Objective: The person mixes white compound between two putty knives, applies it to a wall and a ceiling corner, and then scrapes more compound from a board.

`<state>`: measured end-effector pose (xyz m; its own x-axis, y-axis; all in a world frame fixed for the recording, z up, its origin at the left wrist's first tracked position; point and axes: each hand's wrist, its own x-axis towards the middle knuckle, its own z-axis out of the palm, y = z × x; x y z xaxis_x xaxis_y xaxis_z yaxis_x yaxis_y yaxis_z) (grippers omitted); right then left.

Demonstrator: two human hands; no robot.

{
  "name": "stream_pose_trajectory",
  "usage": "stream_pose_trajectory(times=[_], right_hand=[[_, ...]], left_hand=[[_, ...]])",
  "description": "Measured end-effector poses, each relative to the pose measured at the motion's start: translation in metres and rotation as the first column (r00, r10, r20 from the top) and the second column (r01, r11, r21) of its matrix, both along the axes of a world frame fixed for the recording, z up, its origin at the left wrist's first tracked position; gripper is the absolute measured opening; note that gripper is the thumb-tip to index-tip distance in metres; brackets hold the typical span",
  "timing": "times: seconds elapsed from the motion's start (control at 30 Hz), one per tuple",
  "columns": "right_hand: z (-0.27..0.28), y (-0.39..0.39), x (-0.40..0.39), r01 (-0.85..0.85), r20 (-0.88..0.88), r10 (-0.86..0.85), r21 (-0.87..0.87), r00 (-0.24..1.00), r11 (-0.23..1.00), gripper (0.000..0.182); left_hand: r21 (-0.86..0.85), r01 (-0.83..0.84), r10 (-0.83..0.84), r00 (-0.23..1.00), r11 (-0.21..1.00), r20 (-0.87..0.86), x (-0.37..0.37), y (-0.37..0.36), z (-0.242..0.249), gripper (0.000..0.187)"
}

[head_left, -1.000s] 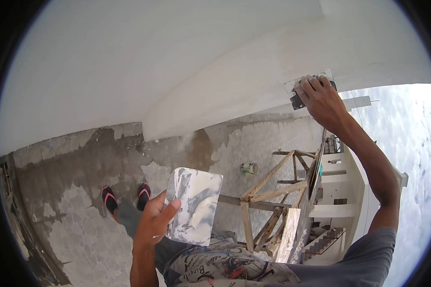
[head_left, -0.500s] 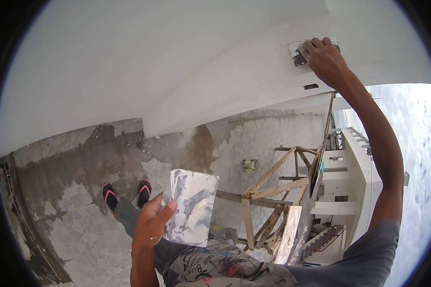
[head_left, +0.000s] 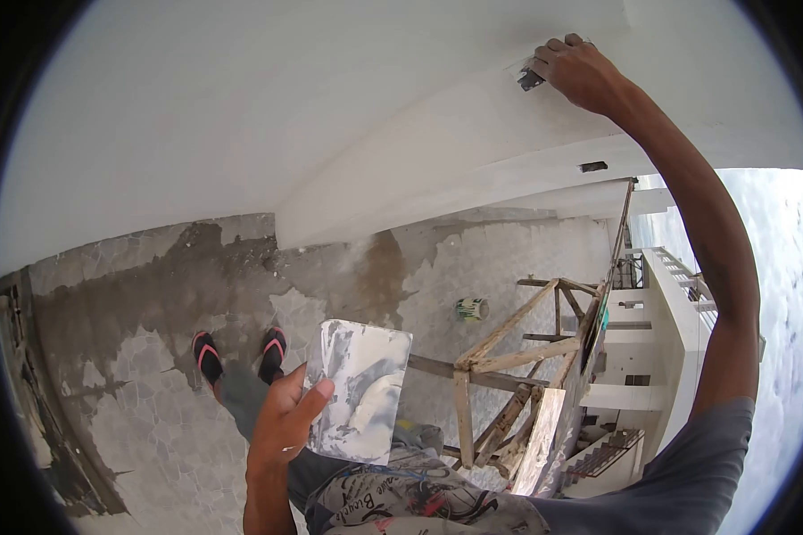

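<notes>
Putty blade, dark-gripped: appearing to rest against the white wall, upper right, largely hiding behind the right hand. Right hand: fingers bunching over the blade's back; the thumb is not showing. Probable handling: light, stiff at the grip, perhaps flexing at its thin edge; the dark back is offering the likeliest hold.

Flat plate, bearing white paste: sitting low at centre, before the shirt. Left hand: pinching the plate's left edge, thumb lying on top, fingers mostly hiding underneath. Probable handling: light, stiff, turning slippery under paste; the edge is seeming the surest hold.

Edges: a dark slot is interrupting the wall below the blade. Room: floor is showing between plate and wall; a wooden frame is standing right of the plate.
</notes>
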<state>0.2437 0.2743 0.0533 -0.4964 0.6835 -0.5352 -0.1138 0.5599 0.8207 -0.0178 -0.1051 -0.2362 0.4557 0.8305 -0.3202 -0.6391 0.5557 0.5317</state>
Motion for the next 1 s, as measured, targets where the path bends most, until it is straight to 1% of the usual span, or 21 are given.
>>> stream_pose_trajectory(times=[0.1,0.2,0.3,0.4,0.5,0.6,0.67,0.7,0.8,0.87,0.9,0.93,0.97,1.0], right_hand=[[-0.013,0.008,-0.004,0.09,0.094,-0.095,0.048,0.991,0.995,0.022],[-0.018,0.008,0.013,0.043,0.011,-0.043,0.058,0.999,0.997,0.022],[-0.021,0.003,0.019,-0.008,-0.018,0.01,0.088,1.0,0.996,0.021],[-0.022,-0.006,0.01,0.095,0.006,-0.096,0.083,0.995,0.992,0.022],[-0.023,-0.032,0.016,0.107,-0.025,-0.106,0.064,0.994,0.992,0.024],[-0.024,-0.077,0.019,0.194,-0.048,-0.191,0.059,0.98,0.979,0.041],[-0.022,-0.102,0.036,0.023,-0.079,-0.018,0.055,0.997,0.998,0.036],[-0.019,-0.114,0.042,-0.065,-0.095,0.07,0.057,0.993,0.996,0.033],[-0.008,-0.151,0.041,0.003,-0.062,-0.001,0.032,0.998,0.999,0.038],[-0.001,-0.175,0.037,0.149,-0.093,-0.147,0.014,0.985,0.989,0.038],[0.002,-0.185,0.035,0.218,-0.112,-0.217,0.0,0.97,0.976,0.038],[0.005,-0.195,0.033,0.161,-0.166,-0.164,-0.036,0.972,0.986,0.038],[0.008,-0.204,0.029,0.251,-0.375,-0.287,-0.142,0.882,0.957,0.038],[0.008,-0.214,0.022,0.313,-0.547,-0.412,-0.269,0.729,0.911,0.038]], left_hand=[[-0.025,-0.029,0.029,1.0,0.999,-0.006,0.002,-0.004,-0.001,0.035],[-0.008,-0.02,0.02,0.999,1.0,-0.028,0.001,-0.008,-0.008,0.035],[0.005,-0.007,0.008,0.999,1.0,-0.037,0.002,-0.005,-0.006,0.036],[0.009,-0.004,0.005,0.999,1.0,-0.037,0.006,0.001,-0.001,0.036],[0.025,0.012,-0.011,0.999,1.0,-0.033,0.008,0.002,-0.002,0.036],[0.045,0.041,-0.039,0.999,0.998,-0.037,0.008,0.006,-0.002,0.036],[0.078,0.068,-0.064,0.996,0.995,-0.056,0.008,0.009,-0.002,0.036],[0.078,0.066,-0.064,0.997,0.995,-0.035,0.008,0.009,-0.001,0.037],[0.067,0.048,-0.049,0.999,0.997,0.016,0.008,0.011,0.004,0.039],[0.052,0.021,-0.023,0.999,0.998,0.035,0.009,0.012,0.012,0.04],[0.048,0.012,-0.014,0.999,0.999,0.033,0.01,0.015,0.013,0.041],[0.039,0.003,-0.004,1.0,0.999,0.03,0.012,0.017,0.013,0.041],[0.026,-0.005,0.004,1.0,1.0,0.025,0.013,0.021,0.014,0.042],[0.01,-0.023,0.022,0.999,1.0,0.026,0.013,0.028,0.017,0.043]])
